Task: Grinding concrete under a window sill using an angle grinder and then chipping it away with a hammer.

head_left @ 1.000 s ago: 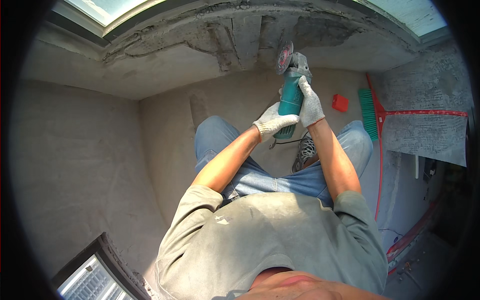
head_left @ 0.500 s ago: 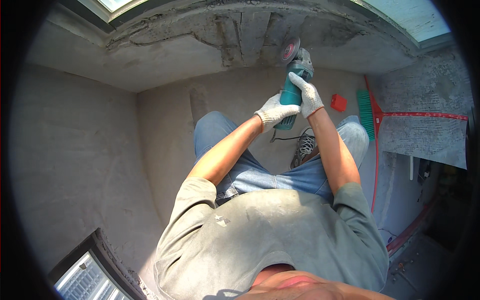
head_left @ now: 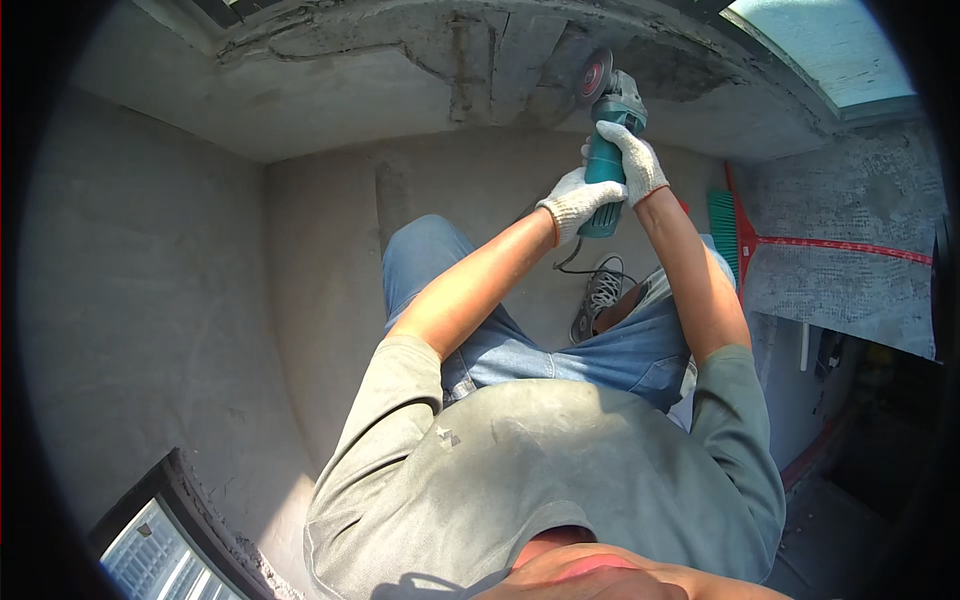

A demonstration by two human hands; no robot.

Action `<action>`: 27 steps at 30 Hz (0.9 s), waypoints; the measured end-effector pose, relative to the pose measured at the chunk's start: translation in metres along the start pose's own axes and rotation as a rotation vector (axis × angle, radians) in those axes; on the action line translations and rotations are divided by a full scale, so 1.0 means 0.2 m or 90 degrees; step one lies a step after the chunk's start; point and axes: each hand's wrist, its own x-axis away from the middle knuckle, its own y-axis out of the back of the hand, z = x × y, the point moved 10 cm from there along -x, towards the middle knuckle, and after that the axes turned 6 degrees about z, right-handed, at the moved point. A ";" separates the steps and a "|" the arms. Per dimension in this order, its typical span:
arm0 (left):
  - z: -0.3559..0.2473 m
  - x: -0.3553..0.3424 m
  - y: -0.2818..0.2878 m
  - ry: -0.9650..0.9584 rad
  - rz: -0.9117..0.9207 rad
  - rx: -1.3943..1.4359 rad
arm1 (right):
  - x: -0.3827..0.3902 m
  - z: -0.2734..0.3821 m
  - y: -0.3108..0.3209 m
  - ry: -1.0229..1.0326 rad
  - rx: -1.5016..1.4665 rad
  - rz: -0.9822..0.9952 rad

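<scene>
A teal angle grinder [head_left: 605, 160] is held out in front of me with both hands. My left hand [head_left: 578, 203], in a white knitted glove, wraps the rear of its body. My right hand [head_left: 634, 163], gloved the same way, grips it farther forward, close to the grey metal head. At the far end the round cutting disc [head_left: 596, 75], with a reddish centre, stands against or just in front of the grey wall [head_left: 540, 75]; I cannot tell whether it touches. A dark power cord [head_left: 567, 266] runs from the grinder's back end past my shoe.
A red broom [head_left: 747, 235] with green bristles lies at the right beside a grey board [head_left: 830, 270]. Part of a red object [head_left: 683, 205] peeks out behind my right wrist. Windows are at the upper right [head_left: 825, 50] and lower left [head_left: 160, 560]. My shoe [head_left: 602, 292] rests on the floor.
Both hands have carried the grinder a little to the right and farther toward the wall. My right forearm now covers most of the red object.
</scene>
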 end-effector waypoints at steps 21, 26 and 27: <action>0.01 -0.23 0.07 -0.054 -0.027 0.039 | -0.21 0.09 0.07 0.069 0.108 -0.014; 0.00 -0.26 0.08 -0.063 -0.029 0.050 | -0.23 0.11 0.08 0.082 0.099 -0.030; 0.00 -0.26 0.10 -0.055 -0.040 0.046 | -0.23 0.11 0.08 0.080 0.102 -0.028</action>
